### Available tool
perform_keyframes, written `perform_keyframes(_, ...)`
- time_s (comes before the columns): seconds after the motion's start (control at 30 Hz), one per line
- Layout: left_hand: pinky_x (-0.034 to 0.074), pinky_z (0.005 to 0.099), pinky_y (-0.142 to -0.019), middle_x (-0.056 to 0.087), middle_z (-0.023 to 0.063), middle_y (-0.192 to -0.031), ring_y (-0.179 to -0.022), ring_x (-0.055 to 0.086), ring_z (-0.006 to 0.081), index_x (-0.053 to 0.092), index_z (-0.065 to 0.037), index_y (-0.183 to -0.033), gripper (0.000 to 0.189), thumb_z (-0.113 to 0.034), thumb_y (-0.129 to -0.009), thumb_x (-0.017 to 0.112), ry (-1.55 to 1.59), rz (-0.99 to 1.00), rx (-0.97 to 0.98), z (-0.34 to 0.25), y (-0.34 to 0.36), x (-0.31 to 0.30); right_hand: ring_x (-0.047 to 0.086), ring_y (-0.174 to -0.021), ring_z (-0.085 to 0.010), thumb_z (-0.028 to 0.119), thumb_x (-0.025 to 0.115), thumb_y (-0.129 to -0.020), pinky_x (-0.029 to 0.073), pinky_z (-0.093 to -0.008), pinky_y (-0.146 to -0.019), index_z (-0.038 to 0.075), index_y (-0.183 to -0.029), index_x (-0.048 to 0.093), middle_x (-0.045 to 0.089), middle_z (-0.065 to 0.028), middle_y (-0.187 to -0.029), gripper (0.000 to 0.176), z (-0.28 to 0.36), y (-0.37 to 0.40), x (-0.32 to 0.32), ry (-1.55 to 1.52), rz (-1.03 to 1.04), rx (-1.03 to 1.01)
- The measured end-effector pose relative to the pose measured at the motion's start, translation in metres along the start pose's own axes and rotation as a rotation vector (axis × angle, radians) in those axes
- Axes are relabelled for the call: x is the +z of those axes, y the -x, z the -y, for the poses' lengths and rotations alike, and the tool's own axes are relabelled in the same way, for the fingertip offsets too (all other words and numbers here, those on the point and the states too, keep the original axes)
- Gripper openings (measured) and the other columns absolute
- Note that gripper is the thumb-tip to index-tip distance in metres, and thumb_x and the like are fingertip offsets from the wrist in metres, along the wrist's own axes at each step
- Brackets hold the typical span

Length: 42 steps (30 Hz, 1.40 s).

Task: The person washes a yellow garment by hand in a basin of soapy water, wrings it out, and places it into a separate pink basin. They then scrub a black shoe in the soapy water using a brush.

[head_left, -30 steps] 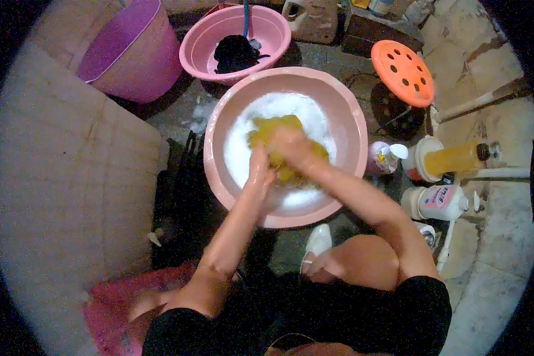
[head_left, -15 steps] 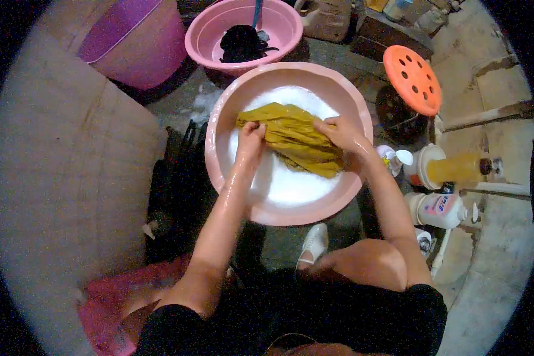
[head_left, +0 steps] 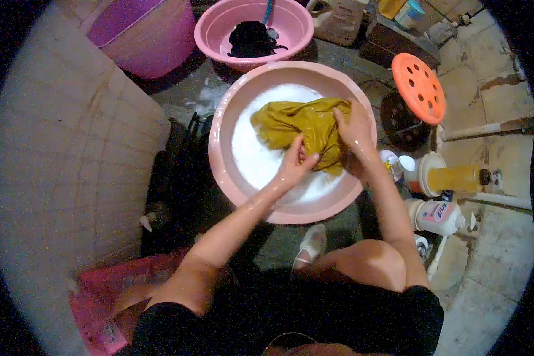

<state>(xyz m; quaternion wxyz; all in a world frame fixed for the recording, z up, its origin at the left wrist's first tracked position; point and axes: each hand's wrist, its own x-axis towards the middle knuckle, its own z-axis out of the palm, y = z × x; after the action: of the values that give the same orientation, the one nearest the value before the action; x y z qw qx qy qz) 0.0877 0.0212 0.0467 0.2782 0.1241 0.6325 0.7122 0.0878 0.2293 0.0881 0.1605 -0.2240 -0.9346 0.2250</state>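
A mustard-yellow cloth [head_left: 291,124] lies wet in a large pink basin [head_left: 225,160] full of white suds. My left hand [head_left: 293,163] pinches the cloth's near edge at the middle of the basin. My right hand [head_left: 355,130] grips the cloth's right end close to the basin's right rim. Both forearms are wet and reach in from the near side.
A smaller pink basin [head_left: 219,24] with a dark garment [head_left: 249,37] sits behind, next to a purple bucket [head_left: 142,35]. An orange stool [head_left: 419,88] stands at right. Bottles [head_left: 439,216] and a jug of yellow liquid [head_left: 451,175] crowd the right side. A pale wall rises at left.
The cloth was bunched under both hands, then spread wide between them. Now my left hand has moved right to the cloth's middle and my right hand has shifted up to its right end.
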Motion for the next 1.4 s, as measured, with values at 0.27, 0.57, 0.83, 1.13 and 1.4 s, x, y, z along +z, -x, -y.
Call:
perform_keyframes(0.27, 0.046, 0.0295, -0.072, 0.056, 0.0076, -0.084, -0.076, 0.054, 0.0172, 0.050, 0.002, -0.111, 0.040, -0.019, -0.081, 0.066, -0.264, -0.016, 0.056, 0.010, -0.014, -0.008, 0.042, -0.118, -0.0325, 0.046, 0.065, -0.075, 0.017, -0.0537, -0.105, 0.007, -0.118, 0.052, 0.053, -0.0187, -0.116, 0.060, 0.022, 0.013, 0.017, 0.267, -0.001, -0.524)
perform_keyframes(0.57, 0.039, 0.0373, -0.095, 0.044, 0.0190, -0.127, -0.112, 0.048, 0.0275, 0.041, 0.007, -0.124, 0.066, -0.028, -0.076, 0.072, 0.327, -0.276, -0.487, 0.030, -0.065, -0.078, 0.055, -0.101, -0.0280, 0.036, 0.073, -0.069, 0.032, -0.0459, -0.095, 0.007, -0.095, 0.063, 0.063, -0.0113, -0.095, 0.040, 0.025, 0.006, -0.009, 0.063, 0.351, -0.103)
perform_keyframes(0.83, 0.047, 0.0348, -0.086, 0.061, 0.0092, -0.106, -0.095, 0.060, 0.0209, 0.053, -0.001, -0.116, 0.034, -0.011, -0.084, 0.059, 0.400, -0.137, 0.067, -0.105, -0.057, -0.107, 0.055, -0.070, -0.0110, 0.021, 0.073, -0.072, 0.045, -0.0255, -0.066, 0.002, -0.085, 0.064, 0.063, -0.0039, -0.077, 0.025, 0.018, -0.014, -0.068, -0.608, 0.262, 0.066)
perform_keyframes(1.13, 0.049, 0.0305, -0.081, 0.062, 0.0087, -0.102, -0.091, 0.061, 0.0184, 0.054, -0.002, -0.114, 0.033, -0.011, -0.083, 0.063, 0.328, -0.150, 0.095, -0.123, -0.054, -0.122, 0.059, -0.071, -0.0162, 0.023, 0.067, -0.078, 0.046, -0.0292, -0.069, -0.001, -0.085, 0.066, 0.065, -0.0088, -0.077, 0.025, 0.019, -0.017, -0.065, -0.516, 0.109, -0.002)
perform_keyframes(1.4, 0.049, 0.0318, -0.082, 0.061, 0.0093, -0.105, -0.094, 0.060, 0.0197, 0.051, -0.004, -0.117, 0.035, -0.012, -0.085, 0.060, 0.383, -0.126, 0.025, -0.119, -0.050, -0.125, 0.063, -0.080, -0.0224, 0.021, 0.065, -0.080, 0.047, -0.0318, -0.076, -0.003, -0.086, 0.067, 0.067, -0.0139, -0.084, 0.025, 0.021, -0.016, -0.058, -0.427, -0.004, -0.039)
